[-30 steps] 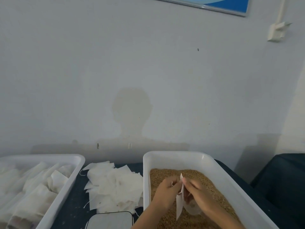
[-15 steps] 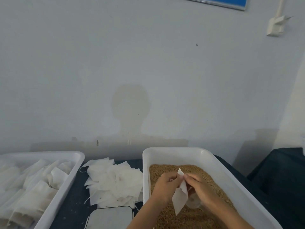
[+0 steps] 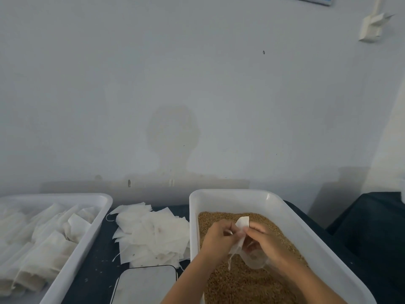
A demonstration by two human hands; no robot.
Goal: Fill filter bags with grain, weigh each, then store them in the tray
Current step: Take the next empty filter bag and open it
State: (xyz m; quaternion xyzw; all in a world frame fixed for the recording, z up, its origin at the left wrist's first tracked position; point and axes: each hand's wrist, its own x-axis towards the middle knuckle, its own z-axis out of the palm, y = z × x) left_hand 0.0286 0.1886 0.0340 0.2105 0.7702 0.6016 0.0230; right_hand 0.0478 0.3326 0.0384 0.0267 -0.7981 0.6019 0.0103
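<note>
A white tub [image 3: 291, 218] on the right holds brown grain [image 3: 245, 281]. Above the grain both hands hold one white filter bag [image 3: 242, 224]. My left hand [image 3: 219, 238] pinches the bag's left side and my right hand [image 3: 266, 242] pinches its right side near the top. A small clear scoop or cup [image 3: 255, 260] shows under my right palm; whether the hand grips it I cannot tell. A string hangs from the bag. The white tray [image 3: 94, 229] at the left holds several filled bags [image 3: 43, 249].
A loose pile of empty filter bags [image 3: 153, 235] lies on the dark table between tray and tub. A scale with a grey platform [image 3: 145, 284] sits at the front edge below that pile. A bare wall stands directly behind.
The bag has been turned from edge-on and hanging to held higher with its top corner up; both hands have stayed together over the grain. The camera has tilted down slightly.
</note>
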